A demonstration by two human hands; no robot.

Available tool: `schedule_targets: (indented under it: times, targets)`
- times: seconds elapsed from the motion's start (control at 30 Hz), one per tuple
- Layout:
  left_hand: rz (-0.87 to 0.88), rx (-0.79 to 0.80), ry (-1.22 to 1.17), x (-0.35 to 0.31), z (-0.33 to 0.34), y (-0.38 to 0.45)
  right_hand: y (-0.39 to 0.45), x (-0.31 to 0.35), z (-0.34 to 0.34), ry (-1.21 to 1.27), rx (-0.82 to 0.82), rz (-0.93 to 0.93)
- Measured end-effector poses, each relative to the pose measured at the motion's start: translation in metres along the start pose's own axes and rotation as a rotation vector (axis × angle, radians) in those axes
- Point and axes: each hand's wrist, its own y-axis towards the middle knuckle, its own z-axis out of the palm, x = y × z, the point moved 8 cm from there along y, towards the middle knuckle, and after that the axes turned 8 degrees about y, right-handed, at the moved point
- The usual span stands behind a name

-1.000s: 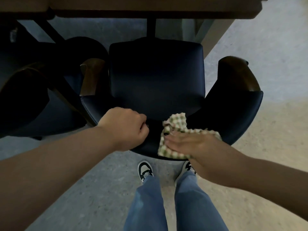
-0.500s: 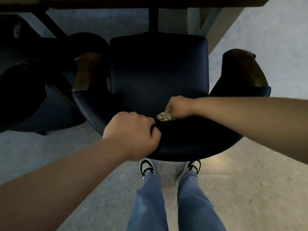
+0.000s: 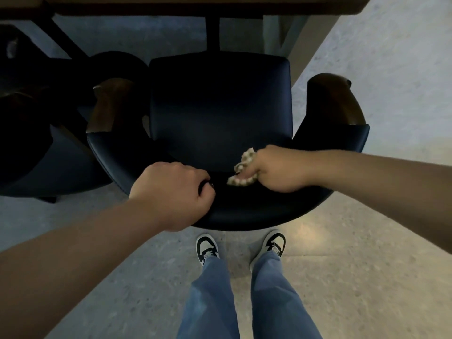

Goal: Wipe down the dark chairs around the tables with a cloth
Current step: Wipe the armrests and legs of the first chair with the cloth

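With the backrest rim of the dark chair gripped by the left hand and the bunched checkered cloth pinched against it by the right hand, patches could be missed because little cloth is spread.

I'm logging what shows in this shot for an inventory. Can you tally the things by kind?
Dark chairs: 2, the one being wiped and its neighbour on the left
Cloths: 1, checked, held by the right hand
Tables: 1, edge along the top
Sneakers: 2
Total: 6
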Motion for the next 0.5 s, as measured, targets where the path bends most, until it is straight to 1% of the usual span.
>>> schedule_targets:
  times: [0.1,0.2,0.23,0.3,0.33,0.37,0.43,0.47,0.5]
  targets:
    - [0.025,0.036,0.003,-0.004,0.003,0.000,-0.064,0.024,0.000,0.080,-0.106,-0.133]
    - [-0.001,0.105,0.014,-0.009,0.009,-0.001,-0.104,0.038,0.006,0.057,-0.167,-0.226]
    - [-0.028,0.128,0.016,-0.012,0.011,-0.002,-0.109,0.034,0.007,0.096,-0.180,-0.218]
    - [-0.042,0.154,0.034,-0.032,0.010,0.000,-0.112,0.026,-0.002,0.328,-0.197,-0.174]
    - [-0.019,0.147,0.041,-0.047,0.008,0.001,-0.108,0.018,-0.012,0.438,-0.228,-0.135]
    - [0.012,0.133,0.037,-0.060,0.006,0.002,-0.099,0.008,-0.024,0.476,-0.263,-0.087]
    - [-0.021,0.081,-0.032,-0.068,0.001,0.006,-0.067,-0.014,-0.046,0.389,-0.330,0.014]
    - [-0.056,0.052,-0.063,-0.065,0.000,0.008,-0.045,-0.026,-0.054,0.318,-0.336,0.058]
    - [-0.074,0.034,-0.077,-0.063,-0.001,0.008,-0.021,-0.036,-0.057,0.245,-0.303,0.096]
